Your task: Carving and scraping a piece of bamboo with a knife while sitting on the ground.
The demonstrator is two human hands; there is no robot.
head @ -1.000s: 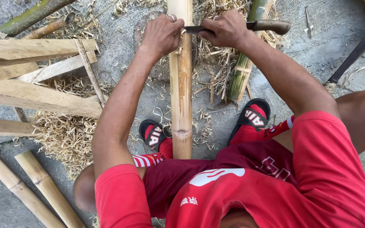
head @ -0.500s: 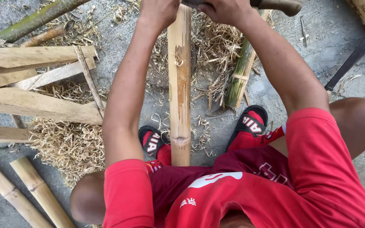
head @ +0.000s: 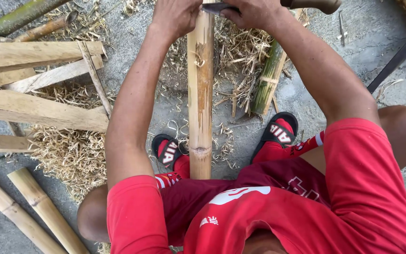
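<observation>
Bamboo pole (head: 200, 94) upright between the sandals, left hand (head: 175, 16) closed around its top, right hand (head: 252, 11) fisted on knife (head: 278, 4) above it — blade slipping risks cutting left fingers.

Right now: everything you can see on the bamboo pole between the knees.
The bamboo pole is pale tan with brown streaks and a ringed node near its lower end. It runs lengthwise away from the person, between both sandals. Its surface looks scraped, with a curled shaving clinging. The left hand grips its far end; the right hand presses a blade there.
</observation>
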